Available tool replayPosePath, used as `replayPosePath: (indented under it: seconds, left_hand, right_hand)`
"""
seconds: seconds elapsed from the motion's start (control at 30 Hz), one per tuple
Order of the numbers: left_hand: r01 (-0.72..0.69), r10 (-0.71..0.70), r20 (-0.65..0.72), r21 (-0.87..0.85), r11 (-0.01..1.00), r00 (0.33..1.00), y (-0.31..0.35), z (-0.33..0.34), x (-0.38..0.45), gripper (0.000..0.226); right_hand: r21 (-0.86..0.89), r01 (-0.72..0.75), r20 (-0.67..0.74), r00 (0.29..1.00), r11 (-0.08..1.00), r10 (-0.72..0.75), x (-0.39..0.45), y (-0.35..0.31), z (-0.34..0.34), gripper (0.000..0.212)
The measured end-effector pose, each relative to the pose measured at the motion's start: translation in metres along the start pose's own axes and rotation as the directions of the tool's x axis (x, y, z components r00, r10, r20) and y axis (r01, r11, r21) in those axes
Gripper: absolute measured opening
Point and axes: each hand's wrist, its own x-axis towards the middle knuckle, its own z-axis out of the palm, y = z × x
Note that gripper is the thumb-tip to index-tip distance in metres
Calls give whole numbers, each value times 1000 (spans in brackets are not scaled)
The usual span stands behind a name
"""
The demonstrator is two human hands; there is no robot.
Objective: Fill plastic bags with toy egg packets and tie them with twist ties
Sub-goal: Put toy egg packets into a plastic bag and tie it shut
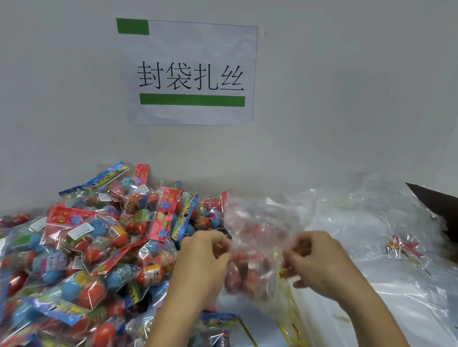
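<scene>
Holding a clear bag [256, 242] of red toy eggs up between them, just right of the big pile of egg packets [83, 245], the left hand [206, 253] and right hand [316, 261] each have curled fingers pinching the thin film at its sides, though blur hides the exact grip. The film looks slippery, so a loose pinch could, I judge, let the bag sag and spill eggs back onto the pile. Gold twist ties [289, 336] lie on the table below the wrists, and freeing a hand to fetch one risks the mouth falling open.
</scene>
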Motion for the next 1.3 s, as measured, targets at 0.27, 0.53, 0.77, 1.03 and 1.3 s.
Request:
replayPosePath:
  seconds: [0.27,0.53,0.77,1.03,1.3]
  left_hand:
    - [12,-13,-8,-105,994,1000,-3,3,-1,21]
    - [73,-25,370,-117,990,929,-13,-9,-3,16]
    - [11,-1,481,-17,1000,877,-12,-9,-4,10]
    - [-52,45,519,-1,999,853,-6,-7,-5,8]
    - [-85,47,563,41,996,825,-13,-8,-1,12]
  right_hand:
    - [55,5,-2,1000,998,-5,4,7,11,18]
    - [-15,-84,121,989,996,85,9,25,18,23]
    - [-23,132,-338,932,991,-132,2,1,-39,37]
    - [25,337,8,941,941,-338,-34,-56,-39,45]
    - [-416,144,-51,982,898,-181,-25,-46,-11,34]
